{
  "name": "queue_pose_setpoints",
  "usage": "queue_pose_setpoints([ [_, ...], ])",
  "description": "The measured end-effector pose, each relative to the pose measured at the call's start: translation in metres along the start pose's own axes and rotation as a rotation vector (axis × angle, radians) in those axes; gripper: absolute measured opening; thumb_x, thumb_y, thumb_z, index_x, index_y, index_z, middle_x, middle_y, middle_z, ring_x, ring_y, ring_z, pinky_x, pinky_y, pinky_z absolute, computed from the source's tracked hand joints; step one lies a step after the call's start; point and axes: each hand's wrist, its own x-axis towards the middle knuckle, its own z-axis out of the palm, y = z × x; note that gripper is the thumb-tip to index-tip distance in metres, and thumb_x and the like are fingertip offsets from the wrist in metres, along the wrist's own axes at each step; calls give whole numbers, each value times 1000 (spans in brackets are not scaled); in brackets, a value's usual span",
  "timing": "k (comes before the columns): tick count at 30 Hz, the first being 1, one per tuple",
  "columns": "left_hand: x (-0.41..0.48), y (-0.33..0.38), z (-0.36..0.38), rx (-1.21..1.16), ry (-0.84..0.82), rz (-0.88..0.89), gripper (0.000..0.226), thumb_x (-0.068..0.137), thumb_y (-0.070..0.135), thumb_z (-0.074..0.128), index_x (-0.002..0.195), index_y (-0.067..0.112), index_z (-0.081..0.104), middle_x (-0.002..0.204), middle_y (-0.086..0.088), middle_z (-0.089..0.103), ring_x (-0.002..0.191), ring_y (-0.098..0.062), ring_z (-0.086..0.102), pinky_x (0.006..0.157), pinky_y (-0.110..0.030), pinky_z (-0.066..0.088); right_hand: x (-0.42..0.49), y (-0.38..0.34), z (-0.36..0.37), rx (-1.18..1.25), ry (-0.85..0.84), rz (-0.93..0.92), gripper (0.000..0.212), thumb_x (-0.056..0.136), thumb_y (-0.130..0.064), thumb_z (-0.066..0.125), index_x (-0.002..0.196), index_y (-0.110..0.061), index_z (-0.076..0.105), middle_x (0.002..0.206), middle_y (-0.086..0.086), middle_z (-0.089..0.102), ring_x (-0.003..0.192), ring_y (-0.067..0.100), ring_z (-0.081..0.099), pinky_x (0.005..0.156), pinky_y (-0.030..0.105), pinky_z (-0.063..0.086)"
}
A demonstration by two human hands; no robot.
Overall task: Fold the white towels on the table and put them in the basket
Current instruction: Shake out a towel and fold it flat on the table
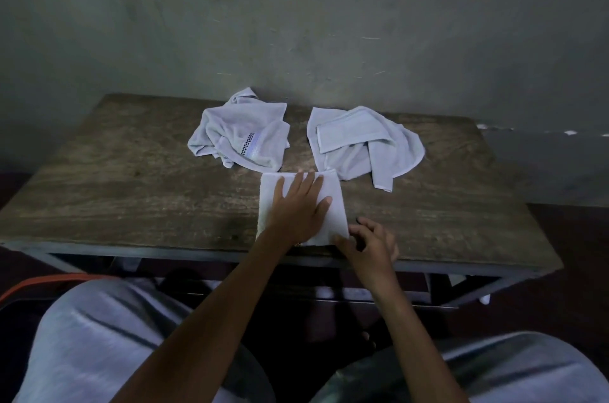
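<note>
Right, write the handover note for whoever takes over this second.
Left hand: flat, pressing the folded towel at the table's near edge.
Right hand: pinches that towel's near right corner.
Done: one towel folded, not yet in a basket.
To do: two crumpled towels, the checked-band towel and the plain towel, lie at the far side. Orange rim at lower left may be the basket; cannot tell.

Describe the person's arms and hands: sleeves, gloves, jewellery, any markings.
The left forearm and right forearm are bare as far up as the frame shows; no sleeve edge is in view. The left hand and right hand wear no gloves, and no ring, watch, bracelet or marking shows on fingers or wrists, though the light is dim.
</note>
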Motion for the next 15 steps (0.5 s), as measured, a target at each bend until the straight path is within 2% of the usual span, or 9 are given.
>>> queue_pose_setpoints([
  [4,1,0,0,-37,8,-12,59,93,46,26,132,10,51,135,-11,54,130,-26,46,104,-55,33,1,0,1,98,-13,39,29,74,-43,74,98,-26,69,122,-13,43,112,-2,18,115,39,11],
  [7,1,-1,0,-60,2,-12,63,93,48,21,137,11,46,141,-9,48,135,-24,39,108,-53,26,3,2,5,109,-80,25,26,62,-66,65,81,-49,64,122,-18,36,124,7,24,114,45,20],
  [9,1,-1,0,-75,-21,-21,67,91,51,15,141,13,40,146,-7,42,139,-21,32,112,-50,19,4,2,8,112,-98,20,19,56,-71,59,69,-57,59,123,-22,31,131,15,26,113,48,23],
  [10,1,-1,0,-79,-23,-28,69,90,52,13,142,14,39,148,-6,40,140,-20,29,113,-49,17,4,3,8,112,-99,24,21,56,-71,59,69,-55,60,122,-23,32,132,16,26,113,48,23],
  [13,1,-2,1,-70,-25,-38,70,89,54,10,142,17,37,149,-4,38,141,-17,26,114,-47,14,5,1,7,121,-65,56,47,49,-75,54,78,-40,64,108,-29,36,127,15,29,113,46,24],
  [15,1,-2,1,-69,-26,-42,69,89,54,11,142,18,37,149,-3,38,141,-17,26,114,-47,15,4,-1,7,99,-47,57,46,47,-74,51,74,-38,61,104,-30,36,122,14,31,112,46,26],
])
